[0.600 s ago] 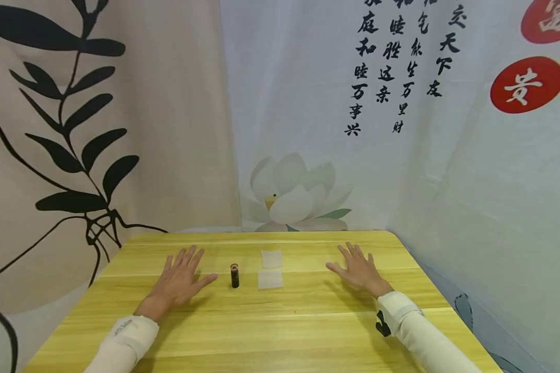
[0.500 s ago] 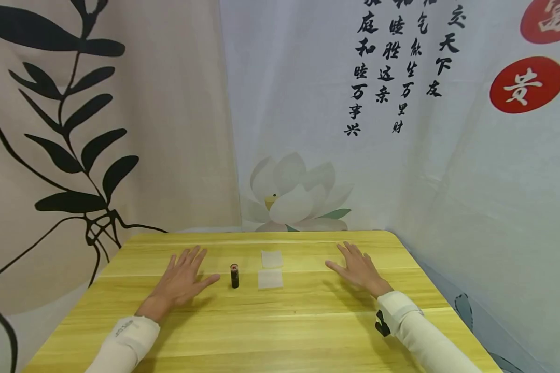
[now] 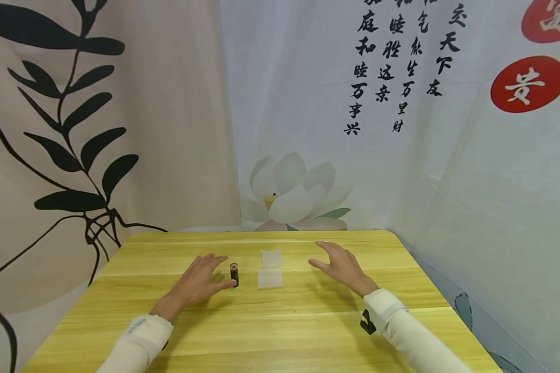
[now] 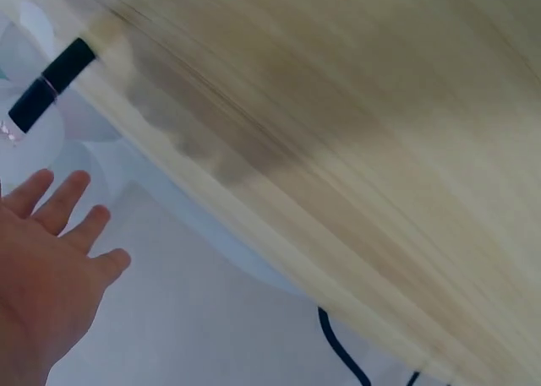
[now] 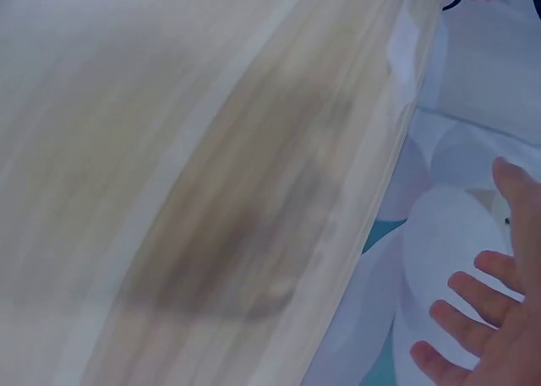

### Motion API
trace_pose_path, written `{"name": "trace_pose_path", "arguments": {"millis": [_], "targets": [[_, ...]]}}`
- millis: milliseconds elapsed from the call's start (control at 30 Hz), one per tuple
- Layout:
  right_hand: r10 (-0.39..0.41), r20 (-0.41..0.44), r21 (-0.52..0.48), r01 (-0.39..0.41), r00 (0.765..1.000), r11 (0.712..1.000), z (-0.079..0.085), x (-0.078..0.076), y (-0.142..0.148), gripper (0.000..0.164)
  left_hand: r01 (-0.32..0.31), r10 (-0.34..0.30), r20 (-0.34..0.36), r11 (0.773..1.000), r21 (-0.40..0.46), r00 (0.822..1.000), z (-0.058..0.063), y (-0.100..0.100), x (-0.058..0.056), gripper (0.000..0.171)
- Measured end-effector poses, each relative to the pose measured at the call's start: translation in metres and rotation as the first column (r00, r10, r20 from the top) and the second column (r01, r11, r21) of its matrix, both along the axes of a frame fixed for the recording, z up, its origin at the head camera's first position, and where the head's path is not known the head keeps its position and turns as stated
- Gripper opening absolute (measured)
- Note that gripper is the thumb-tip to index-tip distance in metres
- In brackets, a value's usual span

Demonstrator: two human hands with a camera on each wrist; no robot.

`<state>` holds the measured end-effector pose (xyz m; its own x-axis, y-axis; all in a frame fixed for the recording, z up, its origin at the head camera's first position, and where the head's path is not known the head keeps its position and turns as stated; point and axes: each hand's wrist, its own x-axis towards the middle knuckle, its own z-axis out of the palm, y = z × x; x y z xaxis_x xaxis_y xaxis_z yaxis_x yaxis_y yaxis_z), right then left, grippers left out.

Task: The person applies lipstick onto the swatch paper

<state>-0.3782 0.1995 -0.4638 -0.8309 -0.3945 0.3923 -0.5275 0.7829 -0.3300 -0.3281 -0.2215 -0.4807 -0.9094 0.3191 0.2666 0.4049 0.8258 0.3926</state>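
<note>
Printed cloth (image 3: 177, 129) hangs behind a table (image 3: 280, 336); at lower center, a tube (image 3: 234, 270) stands left of two pale squares (image 3: 270, 278), between a left hand (image 3: 196, 282) (thumb overlapping it, contact unclear) and a right hand (image 3: 344, 265), both with fingers extended.

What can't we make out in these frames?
Head: whether the left hand touches the dark tube; its thumb overlaps it.
Head: any markings on the tube or white squares; too small.
Left wrist: part of that hand, cut by the left edge.
Right wrist: part of the right hand, cut by the right edge.
</note>
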Motion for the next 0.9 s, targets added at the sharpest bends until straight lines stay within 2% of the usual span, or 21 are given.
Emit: {"name": "trace_pose_path", "arguments": {"millis": [133, 267, 367, 533, 667, 800, 900], "targets": [[0.029, -0.001, -0.005, -0.029, 1.0, 1.0, 0.003, 0.001, -0.016, 0.07, 0.018, -0.019, 0.036, 0.999, 0.031, 0.999, -0.001, 0.007, -0.002, 0.081], [0.042, 0.032, -0.006, -0.041, 0.999, 0.999, 0.003, 0.003, -0.032, 0.069, 0.024, -0.028, 0.067, 0.998, 0.056, 0.997, -0.008, 0.012, -0.008, 0.069], [0.055, 0.043, -0.003, -0.055, 0.998, 0.998, 0.003, 0.004, -0.042, 0.069, 0.009, -0.02, 0.115, 0.995, 0.096, 0.993, -0.014, 0.015, -0.012, 0.062], [0.089, 0.01, -0.003, -0.089, 0.996, 0.996, 0.001, 0.006, -0.054, 0.065, -0.016, -0.018, 0.191, 0.985, 0.174, 0.981, -0.021, 0.018, -0.013, 0.058], [0.109, -0.009, 0.01, -0.108, 0.994, 0.994, 0.0, 0.007, -0.061, 0.062, -0.005, -0.038, 0.197, 0.977, 0.212, 0.98, -0.025, 0.019, -0.013, 0.047], [0.122, -0.034, 0.008, -0.122, 0.992, 0.993, 0.001, 0.007, -0.066, 0.059, -0.001, -0.037, 0.158, 0.972, 0.235, 0.987, -0.028, 0.019, -0.014, 0.021], [0.123, -0.042, 0.004, -0.123, 0.991, 0.992, 0.002, 0.007, -0.069, 0.057, -0.002, -0.034, 0.133, 0.966, 0.259, 0.991, -0.029, 0.018, -0.016, 0.009]]}}
